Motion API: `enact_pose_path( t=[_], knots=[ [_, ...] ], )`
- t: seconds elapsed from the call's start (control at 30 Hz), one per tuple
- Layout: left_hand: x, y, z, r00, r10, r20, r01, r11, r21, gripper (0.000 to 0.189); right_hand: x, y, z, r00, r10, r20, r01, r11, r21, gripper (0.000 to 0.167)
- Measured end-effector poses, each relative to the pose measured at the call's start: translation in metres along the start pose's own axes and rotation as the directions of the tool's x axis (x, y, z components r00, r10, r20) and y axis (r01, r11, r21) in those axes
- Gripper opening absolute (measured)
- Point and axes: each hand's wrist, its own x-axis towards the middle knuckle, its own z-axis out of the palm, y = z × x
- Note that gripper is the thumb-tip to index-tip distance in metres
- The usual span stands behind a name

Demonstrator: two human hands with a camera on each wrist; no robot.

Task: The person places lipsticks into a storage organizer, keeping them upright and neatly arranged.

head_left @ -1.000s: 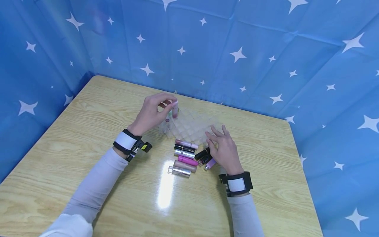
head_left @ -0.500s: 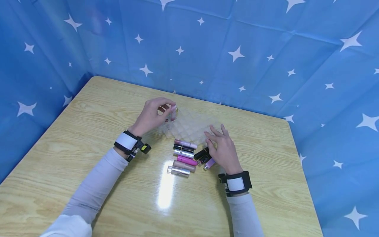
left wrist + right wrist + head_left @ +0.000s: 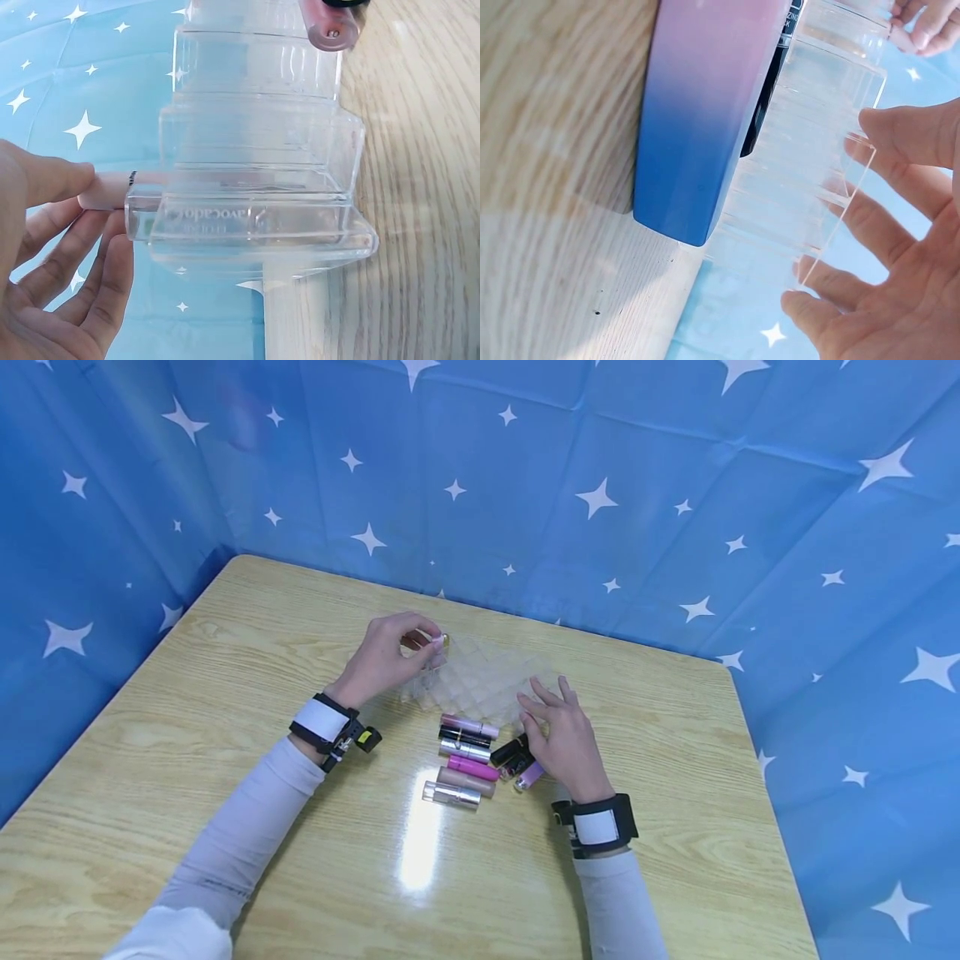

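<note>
My left hand (image 3: 390, 653) pinches the pale pink cap of a lip gloss tube (image 3: 105, 190) between thumb and fingers. The tube's body stands inside an end compartment of a clear stepped acrylic organizer (image 3: 483, 681), seen through its walls in the left wrist view. At the other end, my right hand (image 3: 566, 739) rests its spread fingertips and thumb on the organizer's edge. Close to that hand lie a purple lipstick tube (image 3: 529, 776), which shows pink fading to blue in the right wrist view (image 3: 694, 135), and black lipstick tubes (image 3: 510, 750).
In front of the organizer lies a row of several cosmetic tubes, including a bright pink tube (image 3: 473, 767) and a silver clear-ended tube (image 3: 451, 795). The wooden table (image 3: 315, 860) meets a blue star-printed curtain (image 3: 517, 510) behind. A gold-coloured piece (image 3: 446, 641) shows beside the left fingertips.
My left hand has lowered the lip gloss tube into the organizer, so less of the tube shows above it. My right hand has stayed at the organizer's right end.
</note>
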Motion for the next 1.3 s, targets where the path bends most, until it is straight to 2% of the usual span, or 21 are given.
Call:
enact_pose_path(
  t=[0.6, 1.3],
  knots=[
    [-0.0024, -0.0047, 0.0051, 0.999, -0.03, 0.034, 0.027, 0.996, 0.088, 0.013, -0.001, -0.0002, 0.0003, 1.0, -0.004, -0.002, 0.004, 1.0, -0.006, 0.032],
    [-0.0017, -0.0076, 0.0056, 1.0, -0.007, 0.026, 0.004, 0.995, 0.101, 0.012, 0.0001, 0.0012, 0.0002, 1.0, -0.008, 0.003, 0.008, 1.0, 0.007, 0.032]
  ],
)
